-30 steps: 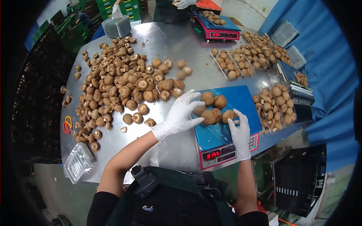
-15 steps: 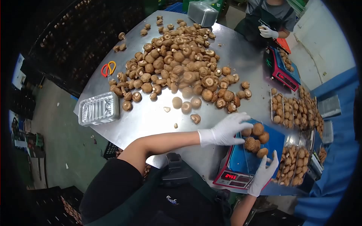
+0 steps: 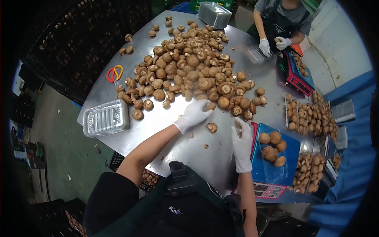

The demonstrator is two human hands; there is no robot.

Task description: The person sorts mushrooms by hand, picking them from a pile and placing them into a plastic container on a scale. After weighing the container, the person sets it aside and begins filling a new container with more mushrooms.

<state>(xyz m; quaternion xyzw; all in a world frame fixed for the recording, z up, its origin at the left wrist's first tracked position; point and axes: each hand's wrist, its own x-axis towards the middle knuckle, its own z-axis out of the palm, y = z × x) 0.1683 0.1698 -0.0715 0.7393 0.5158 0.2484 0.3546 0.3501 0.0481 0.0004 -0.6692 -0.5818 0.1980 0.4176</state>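
My left hand [image 3: 193, 115], in a white glove, is at the front edge of the mushroom pile [image 3: 185, 65], with its fingers closed on a brown shiitake mushroom [image 3: 211, 106]. My right hand [image 3: 241, 148], also gloved, is raised beside the scale's left edge, its thumb and fingers apart with nothing visible between them. Several mushrooms [image 3: 275, 137] lie on the blue pan of the scale [image 3: 262, 173]; my right forearm covers part of its front panel. One loose mushroom [image 3: 212, 127] rests on the steel table between my hands.
Clear plastic trays [image 3: 106, 117] are stacked at the left, near scissors [image 3: 115, 73]. Filled mushroom trays [image 3: 310, 114] stand at the right. Across the table, a co-worker [image 3: 282, 23] in white gloves is by a second scale [image 3: 296, 75]. More trays [image 3: 214, 15] sit at the far edge.
Both my hands have left the scale. The left went left to the pile and closed on a mushroom; the right rose to the pan's left side. The co-worker's hands now show over a tray.
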